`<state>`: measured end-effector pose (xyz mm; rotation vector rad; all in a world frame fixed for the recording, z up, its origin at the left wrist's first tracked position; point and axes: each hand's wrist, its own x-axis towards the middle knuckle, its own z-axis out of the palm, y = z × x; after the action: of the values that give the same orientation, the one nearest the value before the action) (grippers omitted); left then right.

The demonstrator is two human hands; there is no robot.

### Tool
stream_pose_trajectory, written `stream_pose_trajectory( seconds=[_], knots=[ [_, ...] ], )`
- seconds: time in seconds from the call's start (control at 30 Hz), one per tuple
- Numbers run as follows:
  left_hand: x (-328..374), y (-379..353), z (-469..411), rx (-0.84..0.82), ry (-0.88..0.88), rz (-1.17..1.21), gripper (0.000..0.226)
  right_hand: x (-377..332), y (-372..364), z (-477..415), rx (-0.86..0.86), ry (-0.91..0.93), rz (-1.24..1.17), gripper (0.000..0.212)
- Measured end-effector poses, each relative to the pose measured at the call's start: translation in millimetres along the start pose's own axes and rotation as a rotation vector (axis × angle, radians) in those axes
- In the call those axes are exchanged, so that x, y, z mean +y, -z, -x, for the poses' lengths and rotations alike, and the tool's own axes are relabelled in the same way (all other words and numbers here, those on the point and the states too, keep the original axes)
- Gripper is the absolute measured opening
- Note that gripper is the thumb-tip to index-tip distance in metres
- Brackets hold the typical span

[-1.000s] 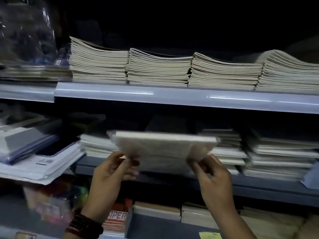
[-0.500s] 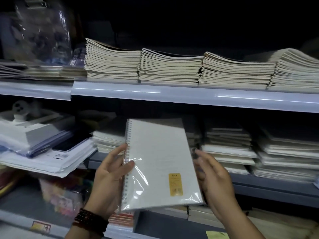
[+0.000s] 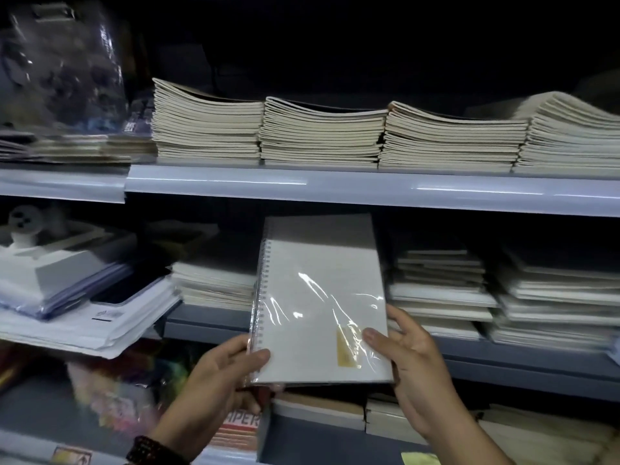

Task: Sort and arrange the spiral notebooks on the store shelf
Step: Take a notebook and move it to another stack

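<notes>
A white spiral notebook (image 3: pixel 318 297) wrapped in clear plastic, with a yellow sticker near its lower right, is held tilted in front of the middle shelf (image 3: pixel 208 325); a second cover shows behind its top edge. My left hand (image 3: pixel 228 374) grips its lower left corner by the spiral, thumb on the front cover. My right hand (image 3: pixel 409 357) holds the lower right edge, thumb on the front. Stacks of pale notebooks (image 3: pixel 214 286) lie on the middle shelf on both sides of it.
The upper shelf (image 3: pixel 335 186) carries several stacks of beige notebooks (image 3: pixel 322 135). At left lie plastic-wrapped packs and loose white papers (image 3: pixel 84 317). The lower shelf holds more notebooks (image 3: pixel 318 411) and colourful items (image 3: pixel 114 394).
The notebook went from lying flat, edge-on to me, to tilted with its cover facing me. Both hands slid down to its bottom corners, and it now sits a little further right.
</notes>
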<state>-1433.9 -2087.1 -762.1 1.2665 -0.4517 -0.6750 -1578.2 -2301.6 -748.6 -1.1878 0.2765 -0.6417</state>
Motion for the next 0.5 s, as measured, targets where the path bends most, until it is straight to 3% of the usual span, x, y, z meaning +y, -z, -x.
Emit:
stream_pose_trajectory(
  seconds=[0.23, 0.4, 0.5],
  knots=[
    [-20.9, 7.3, -15.2, 0.116, -0.085, -0.038, 0.021, 4.5, -0.3, -3.6, -0.086, -0.017, 0.176, 0.048],
    [-19.0, 16.2, -20.5, 0.138, -0.095, -0.072, 0.017, 6.3, 3.6, -4.4, -0.223, -0.123, 0.328, 0.072],
    [-19.7, 20.6, -25.3, 0.172, -0.122, -0.059, 0.018, 14.0, 1.5, -9.2, -0.229, -0.084, 0.344, 0.076]
  ],
)
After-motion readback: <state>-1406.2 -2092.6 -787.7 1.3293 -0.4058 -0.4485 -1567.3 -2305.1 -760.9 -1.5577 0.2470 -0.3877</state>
